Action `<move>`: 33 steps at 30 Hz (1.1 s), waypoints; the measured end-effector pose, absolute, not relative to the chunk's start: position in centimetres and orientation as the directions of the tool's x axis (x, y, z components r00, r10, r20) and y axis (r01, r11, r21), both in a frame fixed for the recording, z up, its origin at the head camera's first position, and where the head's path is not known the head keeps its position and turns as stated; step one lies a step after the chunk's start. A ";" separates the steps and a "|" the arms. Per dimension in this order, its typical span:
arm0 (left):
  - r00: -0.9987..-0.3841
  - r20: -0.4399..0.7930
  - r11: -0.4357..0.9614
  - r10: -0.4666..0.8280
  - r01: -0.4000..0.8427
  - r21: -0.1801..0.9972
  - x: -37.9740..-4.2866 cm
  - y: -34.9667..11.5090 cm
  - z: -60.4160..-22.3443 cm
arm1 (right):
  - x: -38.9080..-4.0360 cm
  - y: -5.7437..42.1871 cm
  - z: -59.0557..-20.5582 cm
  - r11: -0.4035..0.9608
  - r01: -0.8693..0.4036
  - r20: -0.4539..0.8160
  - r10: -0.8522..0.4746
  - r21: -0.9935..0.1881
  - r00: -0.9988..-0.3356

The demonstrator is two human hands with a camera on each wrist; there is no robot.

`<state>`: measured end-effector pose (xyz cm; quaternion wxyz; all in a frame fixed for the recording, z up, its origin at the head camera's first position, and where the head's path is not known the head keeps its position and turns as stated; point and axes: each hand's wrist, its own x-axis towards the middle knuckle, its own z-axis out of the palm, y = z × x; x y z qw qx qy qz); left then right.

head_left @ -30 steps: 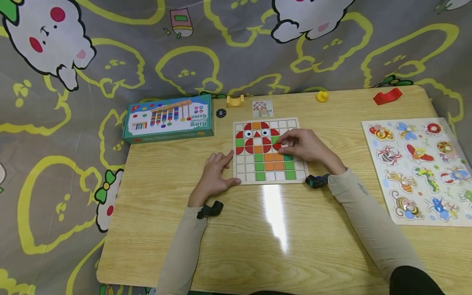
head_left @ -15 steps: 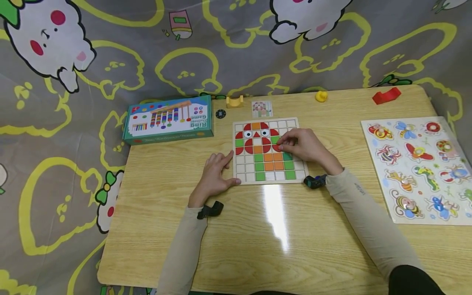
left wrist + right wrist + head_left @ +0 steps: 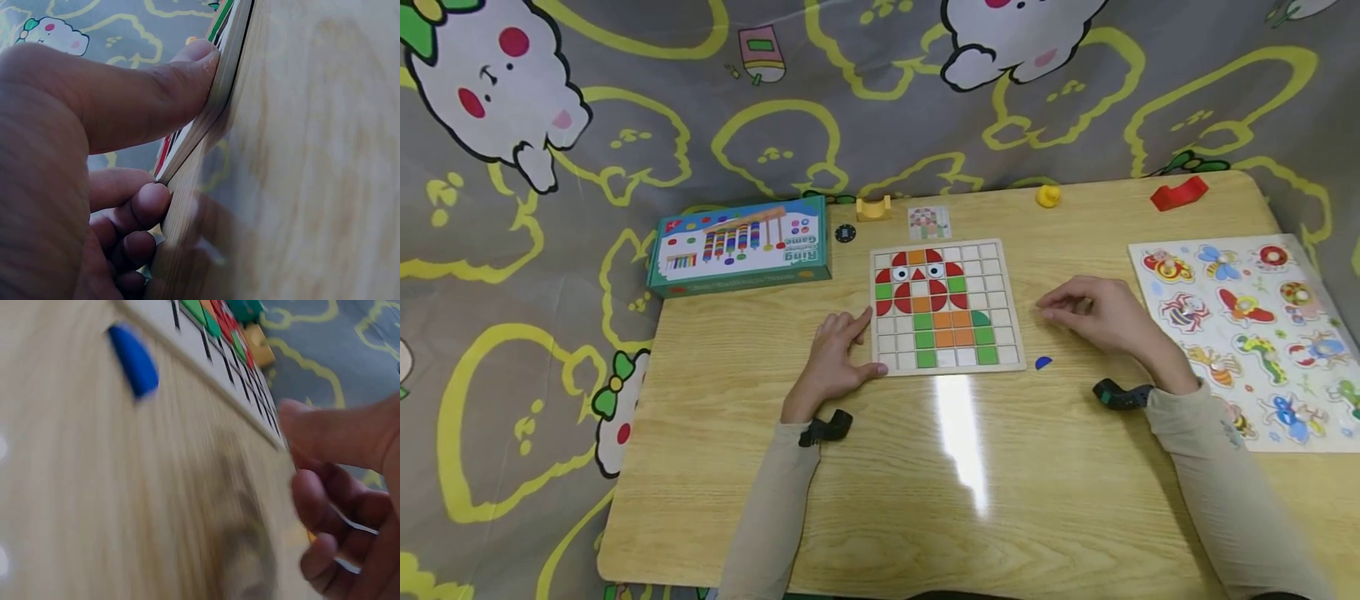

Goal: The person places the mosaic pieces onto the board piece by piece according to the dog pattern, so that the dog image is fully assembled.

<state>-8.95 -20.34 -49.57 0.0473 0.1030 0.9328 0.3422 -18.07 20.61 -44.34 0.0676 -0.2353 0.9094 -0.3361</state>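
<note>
A wooden grid board [image 3: 891, 342] lies on the table, bearing red, green, orange and white tiles and two eye tiles in a figure pattern. Along its left edge rests my left hand [image 3: 833, 362], thumb at the near corner and index finger farther up. The left wrist view has that thumb [image 3: 169, 94] against the board's side. To the right of the board, my right hand [image 3: 1097, 312] hovers with fingers loosely bent and nothing between them. A blue half-round piece [image 3: 1043, 362] lies on the table between board and right hand, also seen in the right wrist view.
At back left lies a green Ring Game box [image 3: 737, 250]. Near the back edge are a black chip [image 3: 846, 233], a yellow block [image 3: 873, 208], a pattern card [image 3: 928, 222], a yellow duck [image 3: 1048, 197] and a red block [image 3: 1179, 193]. An insect puzzle [image 3: 1255, 317] occupies the right.
My right hand has left the board and moved right, leaving a red piece in its cell below the green tile. The blue piece is now uncovered. My left hand stays put.
</note>
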 end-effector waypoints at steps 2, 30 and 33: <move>-0.976 -0.022 0.749 0.218 0.153 0.645 -8.9 -20.5 -49.6 | -17.2 21.8 -44.1 0.658 -0.376 0.005 -0.493 -0.652 -0.870; -0.974 -0.007 0.753 0.225 0.170 0.635 -8.8 -20.2 -49.7 | -12.8 21.2 -45.7 0.671 -0.464 0.018 -0.559 -0.578 -0.829; -0.973 -0.002 0.750 0.229 0.175 0.638 -8.9 -20.0 -49.6 | -12.8 21.6 -45.3 0.652 -0.433 -0.008 -0.559 -0.622 -0.829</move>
